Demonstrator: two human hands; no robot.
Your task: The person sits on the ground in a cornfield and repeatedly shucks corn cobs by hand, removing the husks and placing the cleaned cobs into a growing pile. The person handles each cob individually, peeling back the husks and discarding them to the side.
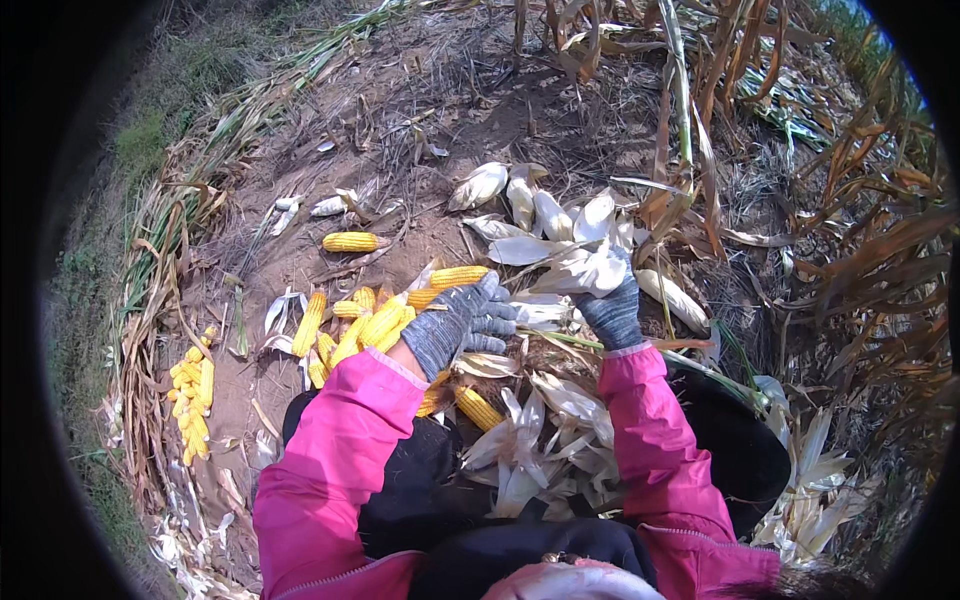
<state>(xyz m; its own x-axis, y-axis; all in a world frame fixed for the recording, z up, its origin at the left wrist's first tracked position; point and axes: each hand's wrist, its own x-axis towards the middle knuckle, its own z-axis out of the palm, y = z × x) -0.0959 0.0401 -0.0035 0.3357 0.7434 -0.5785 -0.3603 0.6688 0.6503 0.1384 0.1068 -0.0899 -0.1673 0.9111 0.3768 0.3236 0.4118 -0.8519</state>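
Observation:
My right hand (613, 300), in a grey knit glove, grips an ear of corn in its pale dry husk (577, 274). The ear's tip points left, over a cluster of other unhusked ears (553, 216). My left hand (457, 322), gloved alike, has its fingers apart and a little bent, with nothing seen in the palm. Right beside its fingertips lies a bare yellow cob (457, 276); whether they touch is unclear. Under and left of that hand spreads a pile of husked yellow cobs (382, 324), partly hidden by the glove and sleeve.
Stripped husks (525, 442) lie between my knees, and more husks (810, 487) at the right. A second heap of cobs (192, 397) sits farther left. One cob (352, 241) rests alone on the soil. Dry standing corn stalks (682, 97) rise ahead and to the right.

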